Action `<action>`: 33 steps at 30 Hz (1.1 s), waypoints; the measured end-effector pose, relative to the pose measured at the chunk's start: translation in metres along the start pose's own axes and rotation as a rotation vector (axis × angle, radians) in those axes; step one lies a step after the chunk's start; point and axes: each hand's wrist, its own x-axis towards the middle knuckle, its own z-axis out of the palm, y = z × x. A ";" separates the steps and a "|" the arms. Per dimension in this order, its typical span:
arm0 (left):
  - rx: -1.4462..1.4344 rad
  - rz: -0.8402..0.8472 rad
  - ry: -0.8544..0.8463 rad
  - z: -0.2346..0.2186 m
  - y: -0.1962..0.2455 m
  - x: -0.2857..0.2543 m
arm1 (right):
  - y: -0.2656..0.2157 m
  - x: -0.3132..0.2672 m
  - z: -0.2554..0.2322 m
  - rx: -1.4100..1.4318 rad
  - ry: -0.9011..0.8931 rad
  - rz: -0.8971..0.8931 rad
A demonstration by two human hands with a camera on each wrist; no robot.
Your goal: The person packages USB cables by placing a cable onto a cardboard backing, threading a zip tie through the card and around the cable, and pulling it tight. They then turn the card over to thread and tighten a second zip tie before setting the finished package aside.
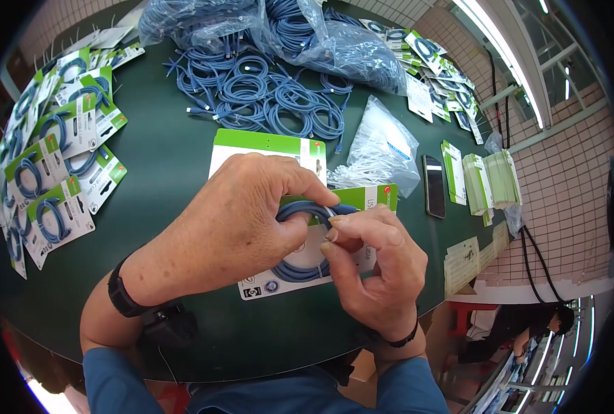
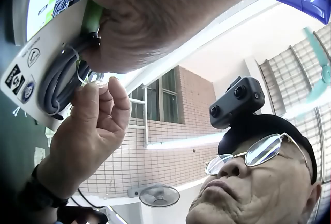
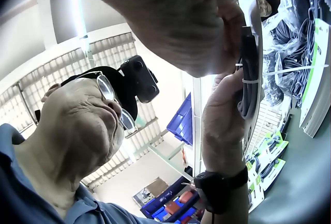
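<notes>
We see both hands working over one backing card (image 1: pixel 300 272) that lies on the dark green table (image 1: pixel 169 172). A coiled blue cable (image 1: pixel 305 270) sits on the card. Our left hand (image 1: pixel 234 224) covers the card's left part, its fingers curled over the top of the coil and pressing it down. Our right hand (image 1: pixel 376 265) has its fingers bent, thumb and fingertips pinching a thin white tie (image 2: pixel 81 71) at the coil's upper right edge. A spare green-topped card (image 1: pixel 265 148) lies just behind. Finished carded cables (image 1: pixel 58 159) lie in rows at the left, loose blue coils (image 1: pixel 265 96) lie farther back, and a phone (image 1: pixel 434 185) is on the right.
</notes>
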 end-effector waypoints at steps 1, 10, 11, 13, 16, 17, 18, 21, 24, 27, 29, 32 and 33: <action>-0.016 -0.025 -0.007 0.000 0.000 0.000 | 0.002 0.000 0.000 -0.021 -0.006 -0.042; -0.007 -0.066 -0.064 0.004 0.002 0.000 | 0.004 -0.007 -0.008 0.286 0.045 0.127; -0.012 -0.060 -0.063 0.004 0.002 0.000 | 0.003 -0.007 -0.008 0.326 0.051 0.153; -0.024 -0.048 -0.062 0.004 0.002 -0.001 | 0.002 -0.008 -0.009 0.405 0.062 0.206; -0.033 -0.042 -0.059 0.004 0.002 -0.001 | 0.003 -0.008 -0.009 0.433 0.055 0.190; -0.037 -0.038 -0.058 0.004 0.002 -0.001 | 0.003 -0.008 -0.009 0.447 0.053 0.182; -0.038 -0.039 -0.059 0.004 0.002 -0.001 | 0.003 -0.008 -0.009 0.446 0.053 0.183; -0.064 -0.084 -0.073 0.003 0.002 -0.001 | 0.003 -0.008 -0.008 0.463 0.062 0.187; -0.063 -0.115 -0.089 0.001 0.005 0.000 | 0.006 -0.008 -0.008 0.367 0.071 0.146; -0.065 -0.097 -0.076 0.003 0.002 0.000 | 0.009 -0.009 -0.007 0.274 0.085 0.093; -0.071 -0.029 -0.036 0.004 -0.001 0.001 | 0.009 -0.009 -0.006 0.184 0.108 0.031; -0.066 -0.032 -0.033 0.004 -0.001 0.001 | 0.011 -0.007 -0.004 0.135 0.098 -0.024; -0.065 -0.034 -0.033 0.004 -0.001 0.001 | 0.011 -0.007 -0.004 0.110 0.093 -0.051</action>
